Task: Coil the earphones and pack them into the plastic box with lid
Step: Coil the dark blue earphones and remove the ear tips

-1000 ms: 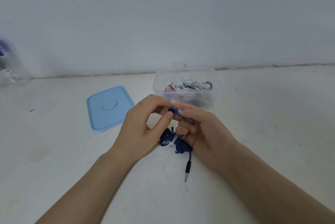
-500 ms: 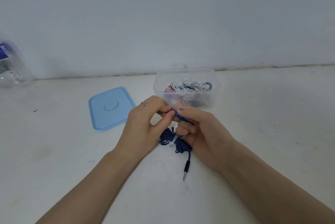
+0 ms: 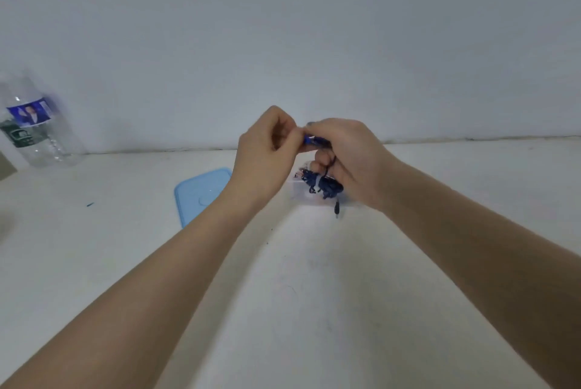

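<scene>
Now the dark blue earphones (image 3: 320, 182) hang in a loose bundle above the bench (image 3: 314, 294), their plug (image 3: 337, 209) dangling free over the near wall of the plastic box (image 3: 298, 195). Both the left hand (image 3: 267, 149) and right hand (image 3: 349, 156) pinch the cable between curled fingers. Just left lies the blue lid (image 3: 201, 193); a water bottle (image 3: 34, 127) stands well apart by the wall. Wide bare bench spreads nearer the person. Compared with a second ago, hands and bundle have risen off the bench.
</scene>
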`<action>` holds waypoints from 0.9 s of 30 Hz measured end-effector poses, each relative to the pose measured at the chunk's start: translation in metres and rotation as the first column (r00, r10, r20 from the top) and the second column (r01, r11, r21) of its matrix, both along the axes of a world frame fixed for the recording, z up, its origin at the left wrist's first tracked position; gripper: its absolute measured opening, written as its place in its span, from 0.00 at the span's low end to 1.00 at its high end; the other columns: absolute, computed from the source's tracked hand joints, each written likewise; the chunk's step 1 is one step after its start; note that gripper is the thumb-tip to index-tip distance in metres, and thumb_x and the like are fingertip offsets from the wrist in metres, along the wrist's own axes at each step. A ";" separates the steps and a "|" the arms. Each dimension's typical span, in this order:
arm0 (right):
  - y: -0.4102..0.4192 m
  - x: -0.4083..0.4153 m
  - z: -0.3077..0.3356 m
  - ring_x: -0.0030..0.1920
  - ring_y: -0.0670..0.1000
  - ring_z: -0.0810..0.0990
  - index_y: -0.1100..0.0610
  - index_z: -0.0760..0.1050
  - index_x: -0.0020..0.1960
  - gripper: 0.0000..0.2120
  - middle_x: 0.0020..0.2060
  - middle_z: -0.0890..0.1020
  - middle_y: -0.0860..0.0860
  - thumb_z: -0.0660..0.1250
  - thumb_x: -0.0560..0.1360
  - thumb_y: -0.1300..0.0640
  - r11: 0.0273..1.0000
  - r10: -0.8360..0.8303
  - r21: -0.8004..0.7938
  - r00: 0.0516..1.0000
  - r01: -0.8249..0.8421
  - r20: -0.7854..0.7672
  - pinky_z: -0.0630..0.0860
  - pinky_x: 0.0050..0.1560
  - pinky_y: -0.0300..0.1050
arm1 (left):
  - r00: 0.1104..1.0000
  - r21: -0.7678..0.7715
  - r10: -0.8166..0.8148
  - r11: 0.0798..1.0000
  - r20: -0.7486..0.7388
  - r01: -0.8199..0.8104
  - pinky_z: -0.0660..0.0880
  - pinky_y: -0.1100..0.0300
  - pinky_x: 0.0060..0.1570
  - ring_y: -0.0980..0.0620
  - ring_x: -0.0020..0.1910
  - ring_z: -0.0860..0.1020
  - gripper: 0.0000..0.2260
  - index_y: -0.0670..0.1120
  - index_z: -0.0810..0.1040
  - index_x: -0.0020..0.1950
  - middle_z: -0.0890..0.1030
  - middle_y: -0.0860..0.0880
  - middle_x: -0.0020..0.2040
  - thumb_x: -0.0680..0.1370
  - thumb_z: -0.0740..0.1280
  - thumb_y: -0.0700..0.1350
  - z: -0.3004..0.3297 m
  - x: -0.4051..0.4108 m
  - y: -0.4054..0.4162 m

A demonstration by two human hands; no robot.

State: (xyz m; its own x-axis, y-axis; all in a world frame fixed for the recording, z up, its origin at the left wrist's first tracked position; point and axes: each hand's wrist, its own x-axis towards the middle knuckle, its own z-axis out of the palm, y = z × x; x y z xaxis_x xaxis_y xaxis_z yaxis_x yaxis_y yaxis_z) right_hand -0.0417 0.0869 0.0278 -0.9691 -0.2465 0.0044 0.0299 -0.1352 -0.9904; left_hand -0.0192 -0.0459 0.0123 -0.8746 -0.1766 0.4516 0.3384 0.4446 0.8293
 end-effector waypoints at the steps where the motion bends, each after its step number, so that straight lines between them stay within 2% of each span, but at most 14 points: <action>1: 0.000 -0.012 0.008 0.25 0.49 0.68 0.66 0.75 0.47 0.08 0.36 0.72 0.60 0.63 0.74 0.61 0.997 -0.035 0.074 0.999 0.038 -0.035 0.72 0.36 0.48 | 1.000 0.014 0.004 1.000 0.027 -0.004 0.80 0.55 0.50 0.51 0.46 0.85 0.06 0.45 0.74 0.43 0.82 0.44 0.43 0.79 0.67 0.42 0.008 -0.010 0.001; 3: -0.002 -0.034 0.020 0.26 0.50 0.73 0.69 0.76 0.49 0.14 0.34 0.78 0.58 0.63 0.73 0.58 0.973 -0.082 0.204 0.991 0.103 -0.109 0.77 0.42 0.52 | 0.996 0.040 0.008 0.999 0.088 -0.011 0.80 0.51 0.52 0.50 0.44 0.85 0.06 0.46 0.75 0.42 0.83 0.46 0.43 0.77 0.69 0.44 0.020 -0.030 0.002; 4: -0.003 -0.043 0.022 0.28 0.51 0.74 0.68 0.77 0.48 0.14 0.32 0.79 0.57 0.62 0.73 0.57 0.963 -0.095 0.237 0.986 0.125 -0.136 0.78 0.44 0.53 | 0.994 0.050 0.003 0.999 0.113 -0.009 0.80 0.47 0.54 0.49 0.43 0.84 0.06 0.46 0.75 0.42 0.83 0.47 0.43 0.77 0.70 0.45 0.021 -0.039 0.002; 7: -0.007 -0.057 0.020 0.32 0.53 0.74 0.67 0.78 0.47 0.16 0.31 0.79 0.54 0.59 0.76 0.55 0.921 -0.093 0.360 0.981 0.151 -0.173 0.78 0.45 0.52 | 0.989 0.018 0.018 1.000 0.148 -0.020 0.80 0.43 0.53 0.46 0.42 0.82 0.06 0.47 0.76 0.43 0.84 0.44 0.43 0.77 0.71 0.46 0.016 -0.061 0.002; 10: -0.006 -0.060 0.018 0.39 0.55 0.77 0.65 0.80 0.53 0.22 0.38 0.81 0.56 0.55 0.79 0.50 0.801 -0.022 0.585 0.983 0.128 -0.184 0.76 0.50 0.51 | 0.973 -0.047 0.047 0.998 0.226 -0.037 0.79 0.47 0.49 0.43 0.48 0.83 0.05 0.48 0.77 0.46 0.84 0.43 0.46 0.78 0.70 0.47 0.005 -0.075 -0.001; 13: -0.002 -0.057 0.016 0.54 0.57 0.79 0.58 0.79 0.61 0.21 0.52 0.81 0.56 0.52 0.82 0.49 0.657 0.093 0.751 0.982 0.062 -0.163 0.70 0.52 0.47 | 0.956 -0.208 0.058 0.978 0.287 0.003 0.75 0.57 0.43 0.45 0.50 0.82 0.01 0.47 0.77 0.48 0.84 0.46 0.47 0.78 0.68 0.42 -0.010 -0.079 -0.007; 14: 0.001 -0.055 0.014 0.56 0.57 0.78 0.58 0.78 0.61 0.19 0.54 0.81 0.56 0.52 0.82 0.51 0.616 0.115 0.785 0.977 0.071 -0.179 0.70 0.52 0.46 | 0.957 -0.277 0.057 0.961 0.286 0.026 0.74 0.59 0.43 0.46 0.49 0.81 0.02 0.47 0.77 0.48 0.84 0.47 0.48 0.78 0.68 0.41 -0.014 -0.077 -0.009; 16: 0.006 -0.053 0.010 0.49 0.54 0.78 0.57 0.78 0.57 0.15 0.52 0.81 0.54 0.55 0.81 0.54 0.552 0.102 0.815 0.955 0.177 -0.277 0.72 0.45 0.44 | 0.958 -0.394 0.033 0.915 0.283 0.085 0.76 0.58 0.47 0.47 0.49 0.80 0.04 0.47 0.79 0.49 0.83 0.48 0.48 0.77 0.67 0.39 -0.016 -0.075 -0.011; 18: 0.011 -0.051 0.008 0.42 0.51 0.78 0.53 0.78 0.51 0.10 0.46 0.81 0.50 0.58 0.77 0.58 0.562 0.098 0.800 0.944 0.209 -0.315 0.73 0.40 0.43 | 0.954 -0.517 0.017 0.843 0.299 0.147 0.77 0.55 0.52 0.46 0.50 0.79 0.08 0.47 0.80 0.52 0.83 0.49 0.49 0.78 0.64 0.39 -0.014 -0.073 -0.012; 21: 0.015 -0.048 0.009 0.39 0.54 0.79 0.48 0.79 0.43 0.14 0.38 0.81 0.49 0.57 0.74 0.62 0.539 0.243 0.842 0.960 -0.015 -0.138 0.79 0.42 0.47 | 0.951 -0.612 0.008 0.767 0.308 0.192 0.74 0.53 0.56 0.47 0.55 0.77 0.14 0.47 0.79 0.60 0.83 0.48 0.54 0.80 0.58 0.39 -0.005 -0.069 -0.016; 23: 0.015 -0.045 0.011 0.37 0.54 0.77 0.47 0.80 0.42 0.17 0.38 0.81 0.52 0.56 0.74 0.64 0.489 0.288 0.864 0.957 -0.118 -0.032 0.74 0.35 0.43 | 0.943 -0.602 -0.038 0.761 0.330 0.242 0.74 0.50 0.57 0.47 0.55 0.77 0.11 0.48 0.77 0.57 0.81 0.48 0.53 0.78 0.58 0.43 0.004 -0.063 -0.019; 25: 0.016 -0.046 0.012 0.39 0.55 0.77 0.51 0.82 0.45 0.17 0.39 0.82 0.54 0.57 0.74 0.65 0.503 0.256 0.854 0.967 -0.132 -0.001 0.73 0.39 0.43 | 0.898 -0.586 -0.107 0.725 0.426 0.364 0.74 0.51 0.55 0.49 0.53 0.76 0.13 0.49 0.76 0.54 0.78 0.50 0.52 0.72 0.61 0.51 0.011 -0.054 -0.022; 27: 0.017 -0.048 0.013 0.40 0.56 0.76 0.61 0.83 0.50 0.15 0.40 0.82 0.58 0.59 0.73 0.67 0.515 0.218 0.843 0.975 -0.151 0.042 0.72 0.43 0.46 | 0.845 -0.606 -0.150 0.634 0.513 0.481 0.74 0.53 0.52 0.50 0.52 0.76 0.18 0.50 0.75 0.55 0.78 0.52 0.51 0.68 0.66 0.55 0.014 -0.046 -0.024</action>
